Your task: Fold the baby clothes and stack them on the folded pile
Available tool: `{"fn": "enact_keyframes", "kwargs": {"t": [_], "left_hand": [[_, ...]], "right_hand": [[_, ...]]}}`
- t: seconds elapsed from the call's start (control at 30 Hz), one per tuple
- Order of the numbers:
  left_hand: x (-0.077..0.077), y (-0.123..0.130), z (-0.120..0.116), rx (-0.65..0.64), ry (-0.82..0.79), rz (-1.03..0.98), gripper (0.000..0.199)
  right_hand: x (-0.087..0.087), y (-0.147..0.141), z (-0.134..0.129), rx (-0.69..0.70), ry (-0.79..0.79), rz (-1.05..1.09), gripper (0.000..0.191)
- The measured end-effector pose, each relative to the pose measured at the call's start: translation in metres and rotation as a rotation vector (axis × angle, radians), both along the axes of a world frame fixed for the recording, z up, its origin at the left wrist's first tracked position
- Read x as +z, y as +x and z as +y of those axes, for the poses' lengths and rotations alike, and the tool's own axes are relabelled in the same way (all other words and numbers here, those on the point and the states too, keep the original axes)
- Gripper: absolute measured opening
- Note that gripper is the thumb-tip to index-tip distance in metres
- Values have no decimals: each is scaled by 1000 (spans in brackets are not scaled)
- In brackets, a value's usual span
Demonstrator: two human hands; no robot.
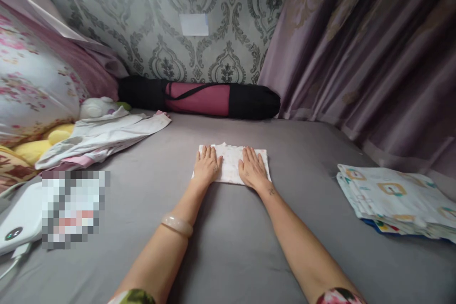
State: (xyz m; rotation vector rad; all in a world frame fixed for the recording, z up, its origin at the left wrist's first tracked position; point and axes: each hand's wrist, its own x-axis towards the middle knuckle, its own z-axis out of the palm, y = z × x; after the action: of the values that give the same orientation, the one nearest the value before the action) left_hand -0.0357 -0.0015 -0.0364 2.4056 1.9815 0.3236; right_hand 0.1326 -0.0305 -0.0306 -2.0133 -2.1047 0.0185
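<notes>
A folded white cloth with faint pink marks (231, 164) lies flat on the grey sheet (235, 232) at the middle of the view. My left hand (207, 165) rests palm down on its left end, fingers stretched forward. On the right end lies my right hand (253, 167), also palm down with its fingers extended. Both hands touch the cloth from above, and its printed middle shows between them. A pale bangle (177, 225) circles my left forearm.
Folded patterned cloths (395, 194) are stacked at the right. A black and maroon long bag (199, 99) lies along the wall. At the left are a loose pale garment (107, 135), a floral pillow (35, 76) and a white device with a cable (24, 216).
</notes>
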Motion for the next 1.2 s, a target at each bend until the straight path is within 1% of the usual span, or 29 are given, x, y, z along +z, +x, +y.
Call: {"fn": "enact_keyframes", "kwargs": {"t": [0.07,0.17,0.27,0.37,0.43,0.53,0.63,0.7,0.8,0.87,0.9,1.0,1.03,1.2], "left_hand": [[-2,-1,2,3,-52,-4,61],[-2,-2,1,-1,-55,-10,62],[1,-2,0,-5,16,-11,60],[2,-4,-1,34,117,-7,59],[1,-6,0,43,81,-5,59],[-2,-9,1,30,-42,-5,61],[-2,-10,2,22,-54,-8,61],[0,-12,1,21,-33,-12,59],[5,-16,0,66,95,-24,59],[6,-19,0,83,129,-25,59],[5,-21,1,76,97,-23,59],[2,-24,2,51,-70,-30,59],[1,-25,3,51,-97,-39,60],[-2,-30,8,51,-121,-158,57]], "right_hand": [[-3,1,0,-1,-29,-11,59],[-3,1,0,-3,-35,-23,60],[-1,2,0,-12,-24,-20,59],[0,5,0,-87,25,-26,59],[-1,7,-1,-132,8,-31,60],[-4,8,-1,-145,-50,-29,60],[-4,9,0,-144,-61,-19,60],[-3,11,-1,-150,-57,-10,60],[-2,18,-2,-198,3,-20,61],[-3,24,-2,-238,11,-20,62],[-3,27,-3,-252,-5,-14,62],[-6,32,-3,-275,-66,5,63],[-6,32,-2,-276,-72,7,63],[-3,30,-3,-284,-118,9,63]]}}
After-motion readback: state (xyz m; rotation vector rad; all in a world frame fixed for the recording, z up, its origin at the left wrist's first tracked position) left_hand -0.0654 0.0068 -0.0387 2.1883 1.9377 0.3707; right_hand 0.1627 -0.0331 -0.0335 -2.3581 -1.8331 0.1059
